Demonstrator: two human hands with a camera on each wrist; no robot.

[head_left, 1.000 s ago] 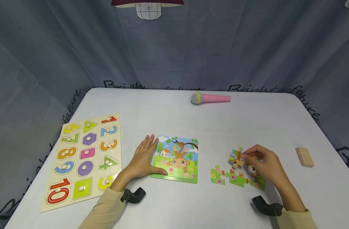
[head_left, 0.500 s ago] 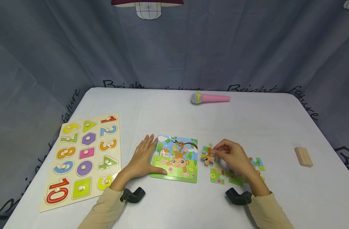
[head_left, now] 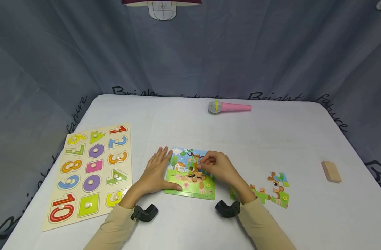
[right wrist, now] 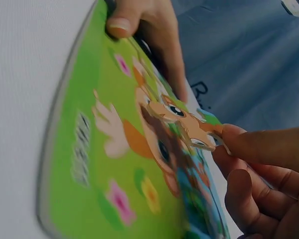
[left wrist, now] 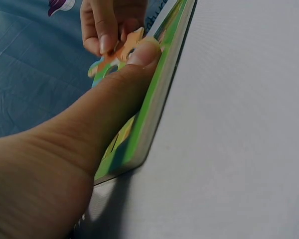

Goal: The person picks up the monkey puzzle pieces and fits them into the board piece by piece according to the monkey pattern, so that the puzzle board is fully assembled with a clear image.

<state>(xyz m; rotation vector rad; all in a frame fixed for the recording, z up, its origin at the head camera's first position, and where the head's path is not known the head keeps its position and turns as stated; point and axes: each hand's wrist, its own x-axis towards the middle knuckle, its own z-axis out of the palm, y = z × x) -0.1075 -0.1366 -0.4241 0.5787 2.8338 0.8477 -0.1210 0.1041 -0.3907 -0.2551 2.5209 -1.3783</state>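
Observation:
A square monkey jigsaw board [head_left: 190, 195] with a green border lies on the white table. My left hand [head_left: 156, 175] rests along its left side, fingers straight and spread, thumb laid over the near edge. Between thumb and fingertips, my right hand [head_left: 221, 168] pinches a jigsaw piece [right wrist: 189, 129] printed with a monkey's face. That piece is held tilted close over the board's upper middle, covering part of the picture. Several loose jigsaw pieces [head_left: 277, 189] lie to the right, some partly hidden behind the right wrist.
On the left lies a number-and-shape peg board [head_left: 49, 225]. A pink toy microphone [head_left: 235, 107] lies near the far edge. A wooden block [head_left: 331, 171] sits at the right. Grey curtain [head_left: 240, 52] surrounds the table's back and sides.
My right hand has carried the pinched jigsaw piece leftward from the loose pieces to over the board. The left hand has stayed in place on the board.

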